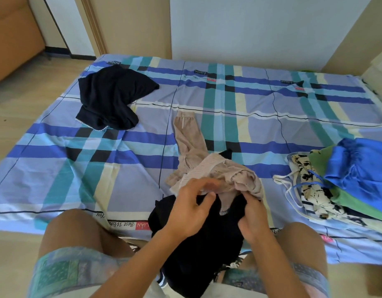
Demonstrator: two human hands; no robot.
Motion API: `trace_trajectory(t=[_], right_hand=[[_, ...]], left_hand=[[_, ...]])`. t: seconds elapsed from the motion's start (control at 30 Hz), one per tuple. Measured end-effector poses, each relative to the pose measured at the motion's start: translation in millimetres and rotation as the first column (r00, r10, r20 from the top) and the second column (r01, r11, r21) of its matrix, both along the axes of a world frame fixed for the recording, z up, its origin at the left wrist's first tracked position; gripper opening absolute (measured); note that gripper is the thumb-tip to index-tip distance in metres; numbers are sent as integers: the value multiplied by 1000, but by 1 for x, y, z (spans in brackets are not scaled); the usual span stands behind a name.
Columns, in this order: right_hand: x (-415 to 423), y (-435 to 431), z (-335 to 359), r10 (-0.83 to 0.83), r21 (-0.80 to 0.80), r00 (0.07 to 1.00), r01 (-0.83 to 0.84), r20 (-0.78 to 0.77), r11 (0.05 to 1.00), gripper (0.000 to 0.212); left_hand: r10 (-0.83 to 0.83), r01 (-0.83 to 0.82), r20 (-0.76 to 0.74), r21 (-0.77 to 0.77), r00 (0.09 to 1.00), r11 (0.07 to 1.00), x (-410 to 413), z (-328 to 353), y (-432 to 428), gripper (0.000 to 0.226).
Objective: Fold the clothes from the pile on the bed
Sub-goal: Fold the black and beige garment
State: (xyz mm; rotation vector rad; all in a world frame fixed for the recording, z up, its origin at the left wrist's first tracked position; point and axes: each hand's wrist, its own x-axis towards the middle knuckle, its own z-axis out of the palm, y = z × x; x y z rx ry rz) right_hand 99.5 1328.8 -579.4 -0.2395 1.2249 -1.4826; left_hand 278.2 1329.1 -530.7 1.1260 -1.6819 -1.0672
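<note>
While both hands work at the near edge of the bed (56,168), the left hand (190,209) has its fingers curled, pinching the beige knit garment (218,168). Right hand (251,214) fingers curl into the same garment's bunched edge, palm over the black garment (198,250). Beige piece is crumpled, one long part stretched toward the bed's middle. Black one drapes off the near edge onto the lap. Pile of clothes (347,179) at the right edge; dark garment (112,97) crumpled near the far-left corner.

The left hand (189,208) and right hand (251,218) grip beige knitwear (216,168).
</note>
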Motion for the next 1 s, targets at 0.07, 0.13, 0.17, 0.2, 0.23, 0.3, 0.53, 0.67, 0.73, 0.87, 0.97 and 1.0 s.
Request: trace_trajectory(t=[0.07,0.13,0.17,0.2,0.23,0.3,0.53,0.67,0.73,0.87,0.97,1.0], right_hand=[[9,4,14,51,-42,989,-45,139,998,53],[11,4,21,84,-60,971,-72,223,996,68],[11,4,29,96,-78,965,-79,242,994,62],[10,4,34,110,-71,956,-94,272,993,53],[8,4,32,103,-43,960,-95,260,995,47],[11,4,35,116,-33,955,-111,274,993,46],[-12,-3,36,139,29,980,-144,141,989,61],[-22,-12,41,208,76,978,-206,-10,976,47],[-22,-16,40,227,103,967,-216,-115,971,29],[-25,-19,46,220,61,908,-213,-357,975,49],[-28,-21,49,272,-50,801,-351,-534,935,78],[-25,-21,51,342,-51,708,-471,-618,881,92]], left_hand=[[218,-220,65,19,974,975,9,-12,-2,30],[248,-265,168,87,954,960,18,-26,-9,62],[191,-225,199,165,961,960,21,-32,-13,82],[114,-163,203,245,973,956,23,-37,-15,98],[47,-102,195,286,980,953,24,-40,-17,106],[-3,-43,159,285,987,957,25,-44,-23,90],[13,23,-93,367,996,930,40,7,-58,33],[67,-54,-58,202,996,978,40,45,-87,59],[34,-28,-48,119,998,992,34,62,-94,54],[-51,51,-8,9,999,999,23,88,-98,43],[-200,200,-6,4,980,980,17,95,-94,42],[-253,253,-3,-2,967,967,14,98,-91,40]])
